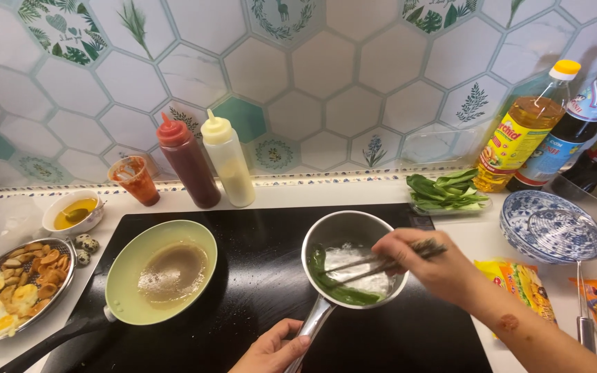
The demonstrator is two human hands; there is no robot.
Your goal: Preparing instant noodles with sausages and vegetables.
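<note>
While the left hand (pixel 271 349) closes on the saucepan handle (pixel 310 328), the right hand (pixel 426 266) pinches chopsticks (pixel 374 266) whose tips dip into the saucepan (pixel 354 259), just ahead of that grip, holding bubbling water and green leaves (pixel 333 287). Splashes could scald the right hand's fingers. Left of the handle, a green frying pan (pixel 160 273) holds brownish liquid.

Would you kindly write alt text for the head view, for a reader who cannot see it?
The right hand stirs greens in a small steel saucepan with chopsticks, while the left hand holds its handle. Beside it on the black cooktop sits a green frying pan of brownish liquid.
</note>
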